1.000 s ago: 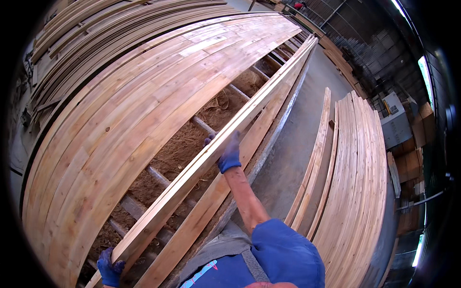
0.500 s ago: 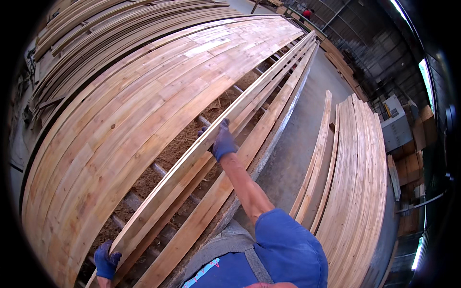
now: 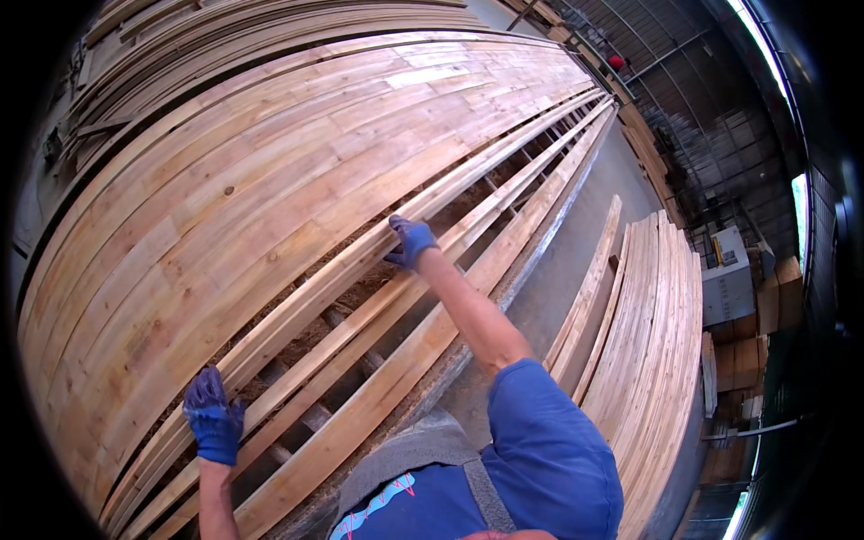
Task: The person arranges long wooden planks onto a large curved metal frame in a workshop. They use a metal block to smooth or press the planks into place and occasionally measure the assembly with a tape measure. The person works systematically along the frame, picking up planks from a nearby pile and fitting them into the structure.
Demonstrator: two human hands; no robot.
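Observation:
A long, narrow wooden board (image 3: 310, 297) runs diagonally across a rack, lying close beside a wide panel of joined planks (image 3: 243, 207). My right hand (image 3: 412, 241), in a blue glove with a dark palm, grips the board near its middle, fingers over its top and thumb on the near side. Farther down the same board, my left hand (image 3: 214, 416) in a matching glove has its fingers over the far edge and its thumb on the near side. Another narrow board (image 3: 360, 317) lies parallel on my side, and a flatter plank (image 3: 405, 360) rests closer to my body.
Metal crossbars (image 3: 315, 417) and brown shavings show in the gaps between boards. On the floor to the right lies a stack of long boards (image 3: 643, 324). A grey-white cabinet (image 3: 726, 279) stands behind it. More lumber (image 3: 180, 58) is piled beyond the panel at upper left.
Both hands have shifted the gripped board away from me, toward the wide panel, so the gap there has narrowed. It has come apart from the parallel board on my side.

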